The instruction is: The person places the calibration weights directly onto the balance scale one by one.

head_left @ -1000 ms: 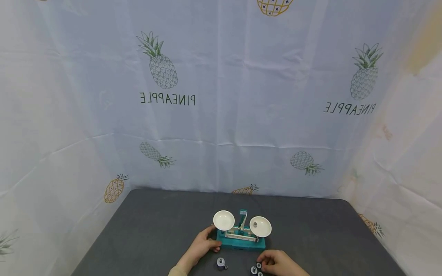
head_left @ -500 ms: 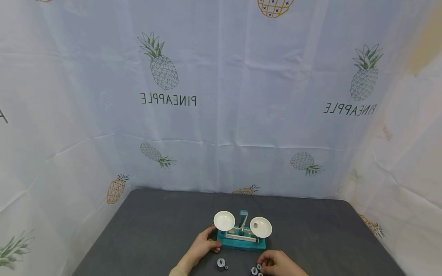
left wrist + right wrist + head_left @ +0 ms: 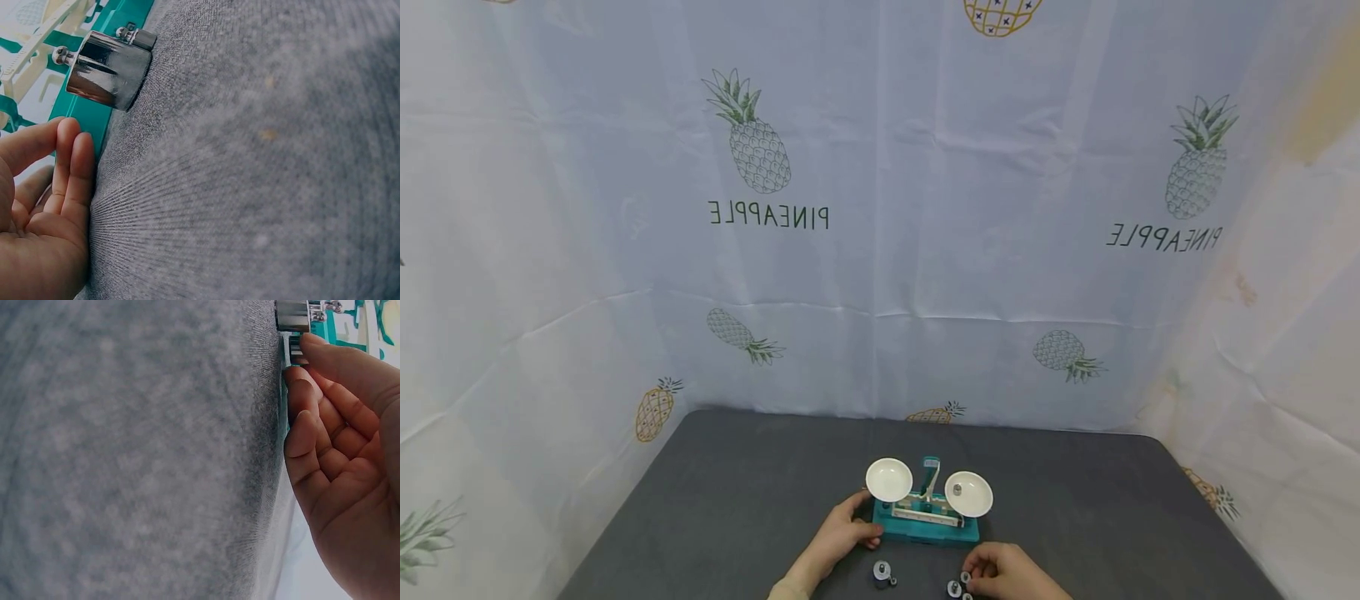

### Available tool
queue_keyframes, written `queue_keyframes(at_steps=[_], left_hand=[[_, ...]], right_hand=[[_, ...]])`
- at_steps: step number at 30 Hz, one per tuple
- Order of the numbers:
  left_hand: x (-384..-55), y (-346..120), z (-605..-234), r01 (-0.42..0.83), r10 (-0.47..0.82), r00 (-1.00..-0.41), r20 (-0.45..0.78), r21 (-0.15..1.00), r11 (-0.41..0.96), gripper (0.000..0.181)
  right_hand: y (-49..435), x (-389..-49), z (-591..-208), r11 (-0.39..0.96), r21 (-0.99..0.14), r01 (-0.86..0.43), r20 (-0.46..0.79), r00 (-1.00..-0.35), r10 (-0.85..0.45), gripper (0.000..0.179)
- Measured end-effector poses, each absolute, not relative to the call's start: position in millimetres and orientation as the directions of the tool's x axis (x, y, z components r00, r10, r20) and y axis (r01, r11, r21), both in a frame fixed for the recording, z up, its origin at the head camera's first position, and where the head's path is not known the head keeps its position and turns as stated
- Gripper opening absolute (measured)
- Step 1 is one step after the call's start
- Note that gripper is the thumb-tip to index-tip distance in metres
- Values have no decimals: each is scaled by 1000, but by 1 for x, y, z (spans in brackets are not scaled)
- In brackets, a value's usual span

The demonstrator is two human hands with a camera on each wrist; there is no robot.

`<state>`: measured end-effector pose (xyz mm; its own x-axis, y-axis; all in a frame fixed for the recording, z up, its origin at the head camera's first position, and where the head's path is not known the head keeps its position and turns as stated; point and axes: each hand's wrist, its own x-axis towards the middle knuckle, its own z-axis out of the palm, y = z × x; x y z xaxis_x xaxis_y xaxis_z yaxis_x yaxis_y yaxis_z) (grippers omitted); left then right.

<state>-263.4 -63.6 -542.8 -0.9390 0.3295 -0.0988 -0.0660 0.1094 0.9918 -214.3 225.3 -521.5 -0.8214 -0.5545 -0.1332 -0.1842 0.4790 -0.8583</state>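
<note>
A teal balance scale (image 3: 925,531) stands on the dark table. Its left pan (image 3: 889,480) holds nothing; a small metal weight (image 3: 957,490) sits in its right pan (image 3: 973,502). My left hand (image 3: 842,533) grips the left end of the base, thumb along the front. A large chrome weight (image 3: 109,70) stands beside a tiny weight (image 3: 142,39) in front of the scale. At lower right, my right hand (image 3: 1009,572) pinches a small cylindrical weight (image 3: 296,351) between thumb and forefinger. A bigger weight (image 3: 954,588) and another small weight (image 3: 967,597) are close beside it.
The dark tabletop (image 3: 760,475) reaches back to a white curtain (image 3: 880,267) with pineapple prints, which also hangs at both sides. Grey ribbed fabric (image 3: 250,175) fills much of both wrist views.
The head view shifts very slightly. Both hands, the scale and the weights otherwise stay where they were.
</note>
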Motion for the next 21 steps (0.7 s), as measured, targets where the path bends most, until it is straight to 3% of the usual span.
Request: queue_keyframes(at_steps=[21], left_hand=[[-259,-62,-534,-60,320,-943,-95,991,119,67]], right_hand=[[228,-211,-505,510,-843,-174,-127,-856,-502,23]])
